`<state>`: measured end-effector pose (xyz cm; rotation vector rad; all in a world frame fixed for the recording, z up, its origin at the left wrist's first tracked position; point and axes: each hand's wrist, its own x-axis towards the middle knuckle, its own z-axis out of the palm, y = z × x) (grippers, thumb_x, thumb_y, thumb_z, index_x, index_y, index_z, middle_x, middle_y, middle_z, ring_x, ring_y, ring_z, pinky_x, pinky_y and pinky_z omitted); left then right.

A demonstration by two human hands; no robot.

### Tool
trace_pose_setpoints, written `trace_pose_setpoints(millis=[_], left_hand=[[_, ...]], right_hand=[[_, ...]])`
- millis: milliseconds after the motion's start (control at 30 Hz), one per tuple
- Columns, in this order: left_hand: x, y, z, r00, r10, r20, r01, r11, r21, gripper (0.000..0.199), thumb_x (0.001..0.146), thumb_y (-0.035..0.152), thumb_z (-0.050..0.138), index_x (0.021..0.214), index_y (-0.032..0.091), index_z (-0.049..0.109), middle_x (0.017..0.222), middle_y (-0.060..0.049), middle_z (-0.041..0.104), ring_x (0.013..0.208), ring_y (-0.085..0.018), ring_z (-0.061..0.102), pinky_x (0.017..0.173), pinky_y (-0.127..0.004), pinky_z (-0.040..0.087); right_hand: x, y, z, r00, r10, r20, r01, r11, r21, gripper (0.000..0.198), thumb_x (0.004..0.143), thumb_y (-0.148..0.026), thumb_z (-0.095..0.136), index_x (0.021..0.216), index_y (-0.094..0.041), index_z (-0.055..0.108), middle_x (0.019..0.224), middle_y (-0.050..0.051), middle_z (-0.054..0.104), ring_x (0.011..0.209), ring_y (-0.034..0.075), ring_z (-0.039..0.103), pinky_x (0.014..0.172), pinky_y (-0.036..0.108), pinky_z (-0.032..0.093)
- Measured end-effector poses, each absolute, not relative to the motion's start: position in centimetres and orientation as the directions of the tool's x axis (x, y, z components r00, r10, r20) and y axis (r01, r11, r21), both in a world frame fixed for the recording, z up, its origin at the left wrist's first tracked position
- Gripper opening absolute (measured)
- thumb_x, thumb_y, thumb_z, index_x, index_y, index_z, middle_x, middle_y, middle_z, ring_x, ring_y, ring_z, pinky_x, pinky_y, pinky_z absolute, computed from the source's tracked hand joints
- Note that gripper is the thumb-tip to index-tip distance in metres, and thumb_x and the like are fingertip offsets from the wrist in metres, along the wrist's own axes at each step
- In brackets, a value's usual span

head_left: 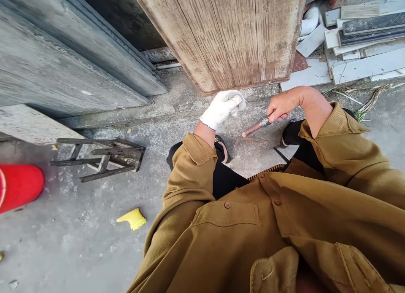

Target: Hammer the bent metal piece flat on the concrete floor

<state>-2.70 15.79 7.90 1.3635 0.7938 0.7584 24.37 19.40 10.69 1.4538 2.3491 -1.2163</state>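
My left hand [223, 108], in a white knitted glove, is closed in a pinch on one end of a thin pale wire [254, 108]. The wire runs taut to the handle of a sickle [252, 129], where shiny turns of it lie around the grip. Bare and closed, my right hand [282, 105] grips the dark end of that handle. The tool's rusty curved blade [255, 140] hangs low over the concrete between my feet. The exact fingertips of the glove are partly hidden.
A worn wooden panel [234, 40] stands directly ahead. Stacked boards [367, 40] and a white pipe [310, 21] lie at right. On the left are a small wooden stool [104, 151] on its side, a red bucket [22, 187] and a yellow scrap [133, 218].
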Motion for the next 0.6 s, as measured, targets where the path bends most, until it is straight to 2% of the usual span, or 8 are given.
trace_pose_setpoints(millis=[100, 167, 267, 367, 400, 467, 533, 600], left_hand=[[-2.7, 16.3, 7.2, 0.452, 0.886, -0.104, 0.095, 0.068, 0.993, 0.042, 0.094, 0.053, 0.069, 0.078, 0.016, 0.059, 0.074, -0.004, 0.066, 0.047, -0.005, 0.046, 0.046, -0.019, 0.039], [-2.4, 16.5, 6.5, 0.399, 0.906, -0.143, 0.177, 0.077, 0.981, 0.036, 0.099, 0.044, 0.065, 0.078, 0.016, 0.058, 0.07, -0.002, 0.064, 0.047, -0.005, 0.046, 0.046, -0.018, 0.039], [-1.5, 16.5, 5.8, 0.405, 0.901, -0.154, 0.225, 0.065, 0.972, 0.032, 0.101, 0.035, 0.061, 0.076, 0.015, 0.06, 0.065, 0.0, 0.06, 0.046, -0.006, 0.044, 0.045, -0.018, 0.038], [-0.5, 15.9, 6.1, 0.55, 0.82, -0.156, 0.199, 0.053, 0.979, 0.031, 0.101, 0.034, 0.061, 0.079, 0.013, 0.065, 0.069, -0.002, 0.063, 0.049, -0.006, 0.047, 0.048, -0.018, 0.041], [-0.3, 15.7, 6.4, 0.599, 0.783, -0.165, 0.196, 0.056, 0.979, 0.031, 0.101, 0.034, 0.062, 0.079, 0.012, 0.066, 0.071, -0.003, 0.065, 0.05, -0.006, 0.048, 0.049, -0.018, 0.042], [0.0, 15.1, 7.2, 0.664, 0.721, -0.199, 0.21, 0.076, 0.975, 0.031, 0.099, 0.034, 0.064, 0.078, 0.012, 0.067, 0.072, -0.004, 0.067, 0.05, -0.006, 0.048, 0.049, -0.018, 0.04], [0.1, 14.7, 7.9, 0.692, 0.683, -0.231, 0.226, 0.099, 0.969, 0.03, 0.097, 0.034, 0.066, 0.077, 0.012, 0.067, 0.072, -0.005, 0.068, 0.05, -0.005, 0.047, 0.048, -0.018, 0.038], [0.0, 14.6, 8.0, 0.688, 0.689, -0.227, 0.219, 0.101, 0.97, 0.029, 0.096, 0.034, 0.067, 0.077, 0.012, 0.067, 0.072, -0.005, 0.068, 0.05, -0.005, 0.046, 0.048, -0.018, 0.037]], right_hand=[[24.4, 19.5, 11.5, -0.582, 0.558, -0.591, 0.791, 0.221, -0.571, 0.024, 0.079, -0.056, 0.085, 0.074, -0.034, 0.079, 0.07, -0.001, 0.068, 0.077, 0.023, 0.07, 0.06, 0.035, 0.047], [24.5, 19.4, 12.3, -0.625, 0.529, -0.575, 0.751, 0.207, -0.626, 0.03, 0.08, -0.058, 0.084, 0.077, -0.029, 0.076, 0.068, -0.002, 0.066, 0.071, 0.018, 0.065, 0.06, 0.032, 0.047], [24.5, 19.0, 13.1, -0.648, 0.672, -0.358, 0.494, 0.013, -0.869, 0.04, 0.09, -0.059, 0.075, 0.082, -0.02, 0.068, 0.069, -0.002, 0.062, 0.061, 0.011, 0.053, 0.058, 0.027, 0.041], [24.2, 19.0, 13.0, -0.423, 0.88, -0.216, 0.189, -0.147, -0.971, 0.035, 0.098, -0.05, 0.069, 0.085, -0.019, 0.06, 0.071, -0.002, 0.057, 0.057, 0.008, 0.043, 0.055, 0.026, 0.033], [24.1, 19.2, 12.8, -0.339, 0.915, -0.22, 0.199, -0.159, -0.967, 0.032, 0.101, -0.045, 0.067, 0.083, -0.019, 0.058, 0.07, -0.002, 0.056, 0.056, 0.008, 0.041, 0.055, 0.027, 0.032], [23.9, 19.6, 12.3, -0.197, 0.953, -0.232, 0.384, -0.142, -0.912, 0.032, 0.104, -0.034, 0.064, 0.077, -0.02, 0.057, 0.067, -0.001, 0.054, 0.058, 0.009, 0.042, 0.06, 0.028, 0.034], [23.8, 20.0, 11.8, -0.124, 0.97, -0.208, 0.651, -0.079, -0.755, 0.034, 0.101, -0.029, 0.066, 0.07, -0.02, 0.055, 0.063, 0.001, 0.052, 0.064, 0.013, 0.047, 0.067, 0.031, 0.037], [23.8, 20.3, 11.3, -0.168, 0.961, -0.22, 0.812, 0.009, -0.583, 0.036, 0.095, -0.03, 0.075, 0.067, -0.02, 0.055, 0.064, 0.003, 0.052, 0.074, 0.017, 0.052, 0.076, 0.034, 0.04]])
